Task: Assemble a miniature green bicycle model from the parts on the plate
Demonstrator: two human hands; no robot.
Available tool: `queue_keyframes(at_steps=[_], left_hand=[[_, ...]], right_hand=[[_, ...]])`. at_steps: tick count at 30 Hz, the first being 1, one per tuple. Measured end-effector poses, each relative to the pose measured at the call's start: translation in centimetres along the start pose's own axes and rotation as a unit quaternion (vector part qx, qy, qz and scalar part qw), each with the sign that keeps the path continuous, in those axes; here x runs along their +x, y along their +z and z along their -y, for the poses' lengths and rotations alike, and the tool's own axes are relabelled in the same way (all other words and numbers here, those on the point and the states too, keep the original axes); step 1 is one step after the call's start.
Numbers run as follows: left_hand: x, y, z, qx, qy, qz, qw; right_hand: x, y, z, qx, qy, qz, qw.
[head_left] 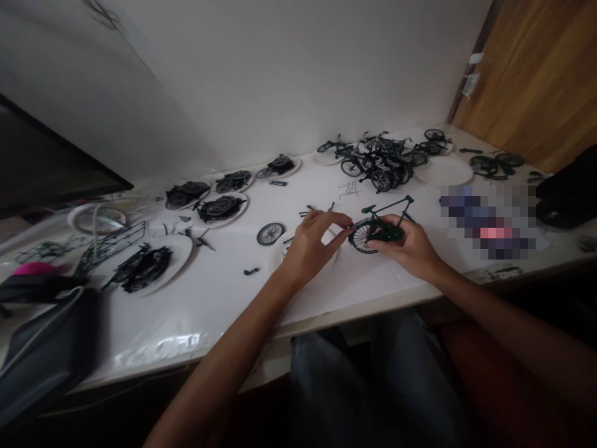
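Observation:
A dark green miniature bicycle (392, 231) is held above the table by my right hand (413, 249), its fingers and thumb closed around the lower frame. One spoked wheel (362, 239) shows at its left end, under the small saddle. My left hand (310, 241) pinches at that wheel's outer edge, thumb and forefinger together; whether a tiny part sits between the fingertips is too small to tell. Partly behind my left hand lies a paper plate (276, 256), with a small handlebar (330, 208) beyond it. A loose wheel (270, 234) and a small black part (250, 271) lie to the left.
Several miniature bicycles (382, 163) stand clustered at the back. Paper plates with dark parts, one nearest at left (180, 264), line the table. A bare plate (443, 171) is back right, near a blurred-out patch (489, 221). A dark bag (51, 336) hangs over the left edge.

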State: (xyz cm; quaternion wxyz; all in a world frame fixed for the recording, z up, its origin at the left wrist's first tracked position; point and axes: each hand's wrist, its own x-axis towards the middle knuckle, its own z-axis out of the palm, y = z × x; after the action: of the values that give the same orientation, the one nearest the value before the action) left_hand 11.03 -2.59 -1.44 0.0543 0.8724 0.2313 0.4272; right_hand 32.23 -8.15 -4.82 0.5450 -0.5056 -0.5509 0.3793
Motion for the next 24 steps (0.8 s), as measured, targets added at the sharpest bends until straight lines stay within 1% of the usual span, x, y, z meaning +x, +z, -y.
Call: queue_keyframes(at_steps=[4, 7, 9, 13, 14, 16, 20, 22, 24], left_hand=[[-0.09, 0.36, 0.05, -0.005, -0.011, -0.026, 1.0], [-0.14, 0.61, 0.12, -0.011, 0.006, -0.042, 0.999], [-0.12, 0.67, 0.11, -0.017, 0.013, -0.048, 0.999], [0.0, 0.41, -0.05, -0.013, 0.002, -0.044, 0.999], [0.03, 0.3, -0.08, -0.007, 0.007, -0.04, 0.999], [0.05, 0.13, -0.14, 0.02, 0.04, -0.025, 0.999], [0.06, 0.2, -0.26, 0.117, 0.133, 0.041, 0.983], [0.06, 0.36, -0.34, 0.148, 0.153, 0.055, 0.976], [0.04, 0.46, -0.41, 0.153, 0.153, 0.052, 0.975]], right_hand=[[0.12, 0.01, -0.13, 0.002, 0.001, -0.001, 1.0], [0.2, -0.03, -0.11, 0.012, 0.011, 0.004, 1.0], [0.22, -0.1, -0.03, 0.017, 0.017, 0.002, 1.0], [0.25, -0.26, 0.28, 0.022, 0.019, -0.007, 1.0], [0.26, -0.29, 0.38, 0.025, 0.019, -0.009, 0.999], [0.28, -0.35, 0.52, 0.032, 0.018, -0.014, 0.999], [0.34, -0.41, 0.51, 0.044, 0.02, -0.024, 0.999], [0.36, -0.41, 0.44, 0.049, 0.025, -0.025, 0.998], [0.38, -0.39, 0.4, 0.053, 0.027, -0.022, 0.998]])
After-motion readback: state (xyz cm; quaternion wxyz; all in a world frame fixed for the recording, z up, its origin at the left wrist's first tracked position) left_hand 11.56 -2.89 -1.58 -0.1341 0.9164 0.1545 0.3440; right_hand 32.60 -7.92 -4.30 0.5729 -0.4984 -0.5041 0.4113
